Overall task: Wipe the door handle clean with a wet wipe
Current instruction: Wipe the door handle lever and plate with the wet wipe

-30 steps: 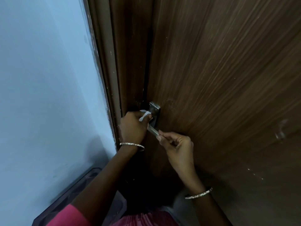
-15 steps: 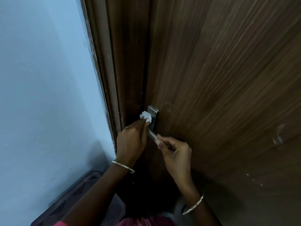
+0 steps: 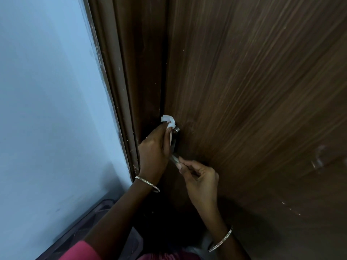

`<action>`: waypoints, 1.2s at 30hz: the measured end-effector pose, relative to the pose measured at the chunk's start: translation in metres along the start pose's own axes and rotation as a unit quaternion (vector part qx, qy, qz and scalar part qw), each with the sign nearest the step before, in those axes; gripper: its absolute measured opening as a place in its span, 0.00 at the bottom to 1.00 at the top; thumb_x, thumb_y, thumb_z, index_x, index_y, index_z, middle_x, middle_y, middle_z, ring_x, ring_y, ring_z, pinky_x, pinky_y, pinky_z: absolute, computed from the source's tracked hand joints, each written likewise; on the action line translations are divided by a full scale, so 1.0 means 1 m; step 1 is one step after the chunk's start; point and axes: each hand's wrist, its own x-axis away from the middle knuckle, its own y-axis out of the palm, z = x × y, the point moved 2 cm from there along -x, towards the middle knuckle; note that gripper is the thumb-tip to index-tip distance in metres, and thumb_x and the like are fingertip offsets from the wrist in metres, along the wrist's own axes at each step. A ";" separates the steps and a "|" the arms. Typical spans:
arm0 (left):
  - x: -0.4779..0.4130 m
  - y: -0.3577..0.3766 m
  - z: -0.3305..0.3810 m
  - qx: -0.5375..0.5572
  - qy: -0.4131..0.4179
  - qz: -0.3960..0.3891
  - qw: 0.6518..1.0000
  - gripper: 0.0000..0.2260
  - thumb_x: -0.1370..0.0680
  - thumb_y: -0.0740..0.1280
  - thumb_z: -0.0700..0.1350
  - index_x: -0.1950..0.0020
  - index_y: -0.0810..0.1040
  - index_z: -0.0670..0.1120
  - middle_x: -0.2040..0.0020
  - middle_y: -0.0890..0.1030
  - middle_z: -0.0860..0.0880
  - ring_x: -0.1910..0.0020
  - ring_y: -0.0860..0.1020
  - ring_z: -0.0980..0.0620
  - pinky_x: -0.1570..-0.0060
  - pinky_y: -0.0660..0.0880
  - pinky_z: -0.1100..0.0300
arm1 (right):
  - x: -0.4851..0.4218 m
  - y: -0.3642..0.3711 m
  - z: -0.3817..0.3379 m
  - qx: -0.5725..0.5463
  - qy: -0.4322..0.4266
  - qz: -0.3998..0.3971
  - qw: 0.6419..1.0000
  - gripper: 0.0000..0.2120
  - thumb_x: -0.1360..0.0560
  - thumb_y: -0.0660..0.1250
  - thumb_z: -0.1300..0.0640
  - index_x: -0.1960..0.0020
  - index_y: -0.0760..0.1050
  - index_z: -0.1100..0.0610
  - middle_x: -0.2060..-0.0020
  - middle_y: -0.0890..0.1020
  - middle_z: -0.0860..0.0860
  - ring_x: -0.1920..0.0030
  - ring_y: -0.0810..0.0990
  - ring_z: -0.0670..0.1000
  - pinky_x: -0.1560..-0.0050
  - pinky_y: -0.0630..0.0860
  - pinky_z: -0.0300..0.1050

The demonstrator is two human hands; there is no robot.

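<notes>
Two hands busy at one door handle, low on the left edge of a dark wood-grain door, right next to the brown door frame. Got the left hand up against the metal backplate, pinching a crumpled white wet wipe with curled fingertips and pressing it onto the top end of that plate. Most of the wipe bunched up above the fingers, plus a thin strip trailing down alongside the plate. Covers most of the plate with the back of the hand, so only a sliver of shiny metal showing on the right side.

Over to the right hand: lower down, thumb and curled fingers closed round the free end of the lever, holding it. Only a short stub of lever visible between the two hands. Hard to judge the actual contact between wipe and metal, probably just the underside, hidden behind the fingers.

Also spotted: a thin silvery left-wrist bangle and a matching right-wrist bangle, a bit of pink sleeve at the bottom edge, pale blue wall to the left of the frame, and some dark boxy thing down low by the wall, too dim to identify.
</notes>
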 end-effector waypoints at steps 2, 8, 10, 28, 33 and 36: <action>-0.004 0.001 0.001 -0.001 -0.034 0.007 0.999 0.09 0.18 0.65 0.44 0.46 0.84 0.43 0.59 0.85 0.48 0.65 0.79 0.58 0.61 0.67 0.79 | 0.000 0.000 0.001 0.000 -0.004 0.002 1.000 0.08 0.26 0.75 0.62 0.48 0.86 0.54 0.54 0.88 0.41 0.52 0.85 0.36 0.52 0.80 0.30; 0.012 0.005 -0.018 -0.010 -0.125 -0.027 0.992 0.11 0.18 0.63 0.46 0.50 0.84 0.44 0.66 0.82 0.47 0.70 0.78 0.54 0.72 0.63 0.75 | 0.001 0.001 0.002 -0.004 -0.004 0.001 1.000 0.08 0.26 0.75 0.59 0.47 0.86 0.52 0.52 0.88 0.39 0.50 0.86 0.38 0.48 0.81 0.34; 0.014 0.005 -0.019 -0.006 -0.131 -0.038 0.991 0.12 0.17 0.62 0.47 0.52 0.84 0.44 0.67 0.81 0.48 0.71 0.77 0.54 0.73 0.63 0.75 | 0.001 0.001 0.001 -0.006 -0.002 0.002 1.000 0.08 0.25 0.75 0.59 0.47 0.86 0.51 0.52 0.88 0.39 0.50 0.86 0.38 0.48 0.82 0.35; 0.005 0.012 -0.015 0.149 -0.139 0.050 0.978 0.09 0.24 0.73 0.43 0.44 0.84 0.48 0.46 0.84 0.57 0.45 0.80 0.64 0.42 0.77 0.63 | 0.003 0.001 0.002 -0.023 -0.005 0.007 1.000 0.08 0.25 0.74 0.61 0.47 0.86 0.55 0.52 0.88 0.44 0.50 0.86 0.39 0.49 0.82 0.37; 0.010 0.014 -0.021 0.135 -0.211 0.026 0.968 0.11 0.23 0.72 0.45 0.42 0.84 0.45 0.46 0.86 0.49 0.49 0.81 0.59 0.44 0.79 0.61 | 0.002 0.002 0.002 -0.028 -0.005 0.007 1.000 0.08 0.26 0.75 0.61 0.48 0.86 0.54 0.52 0.88 0.42 0.50 0.86 0.40 0.48 0.83 0.38; 0.015 0.014 -0.018 0.096 -0.206 0.012 0.974 0.11 0.22 0.71 0.47 0.42 0.84 0.45 0.46 0.86 0.46 0.50 0.82 0.55 0.50 0.73 0.77 | 0.002 0.002 0.003 -0.028 -0.003 0.009 1.000 0.08 0.26 0.75 0.60 0.48 0.86 0.51 0.52 0.88 0.41 0.50 0.86 0.40 0.47 0.83 0.40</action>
